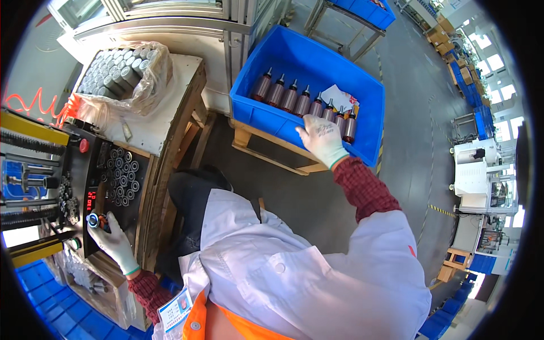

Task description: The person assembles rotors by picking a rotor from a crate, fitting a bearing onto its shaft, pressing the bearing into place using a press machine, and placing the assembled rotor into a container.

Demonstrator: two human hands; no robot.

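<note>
In a white glove, my left hand [115,241] is closed around a motor rotor [97,221], seen nearly end-on with a ring at its tip and reddish parts beside it. It is over the dark bench of a press at the left. My right hand [323,137], also gloved, reaches over the near wall of a blue bin [309,48]. Its thumb is spread to the left and its fingertips are partly hidden; they meet the near ends of several reddish-brown motor rotors [288,95] with thin shafts, lying in a row. Nothing shows in its grip.
Many small ring-shaped bearings [122,175] lie on the press bench, near a red button [84,145]. Behind them, a plastic-lined box of grey metal cylinders [113,71] stands on a wooden-edged table [184,79]. A wooden stand [266,152] carries the blue bin.
</note>
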